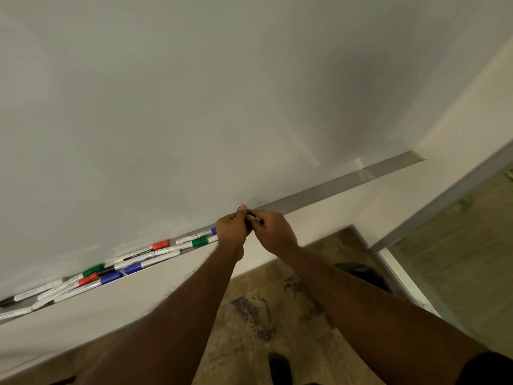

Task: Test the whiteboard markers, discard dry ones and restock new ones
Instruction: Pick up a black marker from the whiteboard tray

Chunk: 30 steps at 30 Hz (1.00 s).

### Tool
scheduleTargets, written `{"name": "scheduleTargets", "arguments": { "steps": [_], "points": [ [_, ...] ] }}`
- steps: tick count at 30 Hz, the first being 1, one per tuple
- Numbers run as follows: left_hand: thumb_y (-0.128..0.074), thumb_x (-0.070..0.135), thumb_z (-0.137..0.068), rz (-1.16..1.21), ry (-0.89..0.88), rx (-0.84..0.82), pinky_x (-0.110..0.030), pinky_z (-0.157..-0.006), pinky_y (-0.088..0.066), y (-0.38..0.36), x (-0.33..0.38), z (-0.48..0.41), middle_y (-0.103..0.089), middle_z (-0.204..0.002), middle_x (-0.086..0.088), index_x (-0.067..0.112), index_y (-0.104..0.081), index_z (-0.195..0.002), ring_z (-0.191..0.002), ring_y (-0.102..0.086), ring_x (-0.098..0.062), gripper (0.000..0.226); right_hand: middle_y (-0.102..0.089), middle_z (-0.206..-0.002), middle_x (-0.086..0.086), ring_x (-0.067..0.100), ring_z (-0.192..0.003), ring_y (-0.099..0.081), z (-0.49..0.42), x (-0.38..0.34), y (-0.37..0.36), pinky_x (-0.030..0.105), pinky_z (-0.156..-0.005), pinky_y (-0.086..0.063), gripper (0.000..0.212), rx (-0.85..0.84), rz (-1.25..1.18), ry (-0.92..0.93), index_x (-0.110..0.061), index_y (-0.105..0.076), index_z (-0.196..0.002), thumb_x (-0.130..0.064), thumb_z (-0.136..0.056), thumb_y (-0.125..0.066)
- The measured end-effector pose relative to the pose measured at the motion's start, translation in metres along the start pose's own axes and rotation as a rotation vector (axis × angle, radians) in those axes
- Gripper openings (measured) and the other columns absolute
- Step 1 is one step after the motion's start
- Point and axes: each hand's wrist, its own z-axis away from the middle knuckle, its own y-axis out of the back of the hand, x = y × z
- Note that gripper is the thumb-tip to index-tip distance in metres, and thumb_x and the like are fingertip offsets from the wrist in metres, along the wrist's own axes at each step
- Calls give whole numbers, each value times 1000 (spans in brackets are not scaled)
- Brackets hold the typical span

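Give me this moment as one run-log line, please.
left hand: pinches dark marker | right hand: pinches same marker | other markers: lie in tray, left of hands

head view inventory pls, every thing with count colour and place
whiteboard: one, white, fills the upper frame
tray: one, grey, along the whiteboard's bottom edge
markers: about a dozen, exact count unclear, white barrels with green, red, blue or black caps, in the tray's left part
black marker: one, mostly hidden, between both hands
floor: brown, mottled, below
dark object: one, black, on the floor, unidentifiable
shoe: one, black, bottom edge
left hand: grips the black marker
right hand: grips the black marker
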Motion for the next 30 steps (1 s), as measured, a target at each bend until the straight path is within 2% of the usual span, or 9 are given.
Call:
{"name": "scheduleTargets", "arguments": {
  "steps": [5, 9, 14, 18, 22, 24, 27, 29, 30],
  "points": [
    [-59, 28, -97, -48, -12, -40, -34, -78, -60, 1, -2, -3, -72, -90, -19, -3, -70, -97, -81, -71, -25, 33, -74, -89, -3, 12, -78, -66, -2, 3, 2, 34, -71, -55, 30, 0, -36, -45, -19, -71, -110, -37, -99, -50],
    [-58, 29, -97, -85, -58, -50, -37, -83, -59, 0, 0, -3, -72, -86, -16, 6, -71, -86, -81, -72, -24, 29, -64, -70, -6, 14, -66, -62, -2, 4, 5, 36, -64, -51, 24, -9, -72, -45, -14, -71, -92, -30, -99, -54],
    [-57, 29, -97, -92, -84, -63, -37, -84, -59, 0, 2, -1, -71, -83, -12, 9, -71, -81, -80, -70, -22, 28, -63, -66, 0, 20, -61, -58, -2, 3, 8, 38, -60, -47, 20, -10, -59, -37, -25, -59, -77, -28, -97, -58],
    [-58, 29, -97, -102, -116, -67, -38, -84, -59, 0, 6, -2, -72, -82, -11, 9, -72, -82, -77, -70, -20, 29, -64, -66, 7, 22, -60, -56, -3, 11, 8, 40, -58, -45, 31, -16, -31, -46, -7, -61, -75, -30, -95, -61],
    [-59, 30, -97, -117, -123, -82, -40, -86, -59, 1, 7, -2, -73, -86, -14, 6, -73, -85, -82, -70, -23, 30, -62, -64, 9, 23, -58, -53, -3, 12, 8, 39, -57, -43, 32, -13, -37, -28, -5, -63, -76, -31, -94, -61],
    [-58, 31, -97, -129, -126, -87, -41, -87, -59, 2, 6, -2, -72, -85, -14, 5, -74, -88, -82, -69, -23, 32, -61, -64, 8, 18, -56, -50, -2, 10, 8, 35, -55, -41, 32, -17, -44, -19, -6, -63, -76, -31, -94, -61],
    [-58, 32, -96, -133, -124, -76, -40, -87, -59, 2, 6, 0, -72, -84, -12, 4, -74, -92, -81, -69, -23, 32, -53, -58, -4, 8, -52, -44, -1, 6, 11, 17, -51, -33, 27, -13, -49, 6, -16, -59, -72, -29, -95, -62],
    [-59, 33, -96, -143, -134, -87, -40, -86, -59, 2, 7, 2, -72, -83, -12, 5, -74, -91, -80, -68, -22, 32, -49, -57, -10, 5, -52, -45, 1, 2, 12, 14, -51, -32, 25, 0, -63, 29, -27, -56, -71, -27, -95, -63],
    [-59, 33, -96, -153, -142, -98, -41, -86, -59, 2, 7, 2, -72, -83, -12, 5, -74, -91, -79, -68, -22, 33, -51, -58, -11, 4, -53, -47, 2, 1, 12, 13, -51, -33, 22, 2, -77, 31, -27, -60, -73, -26, -95, -62]
  ]
}}
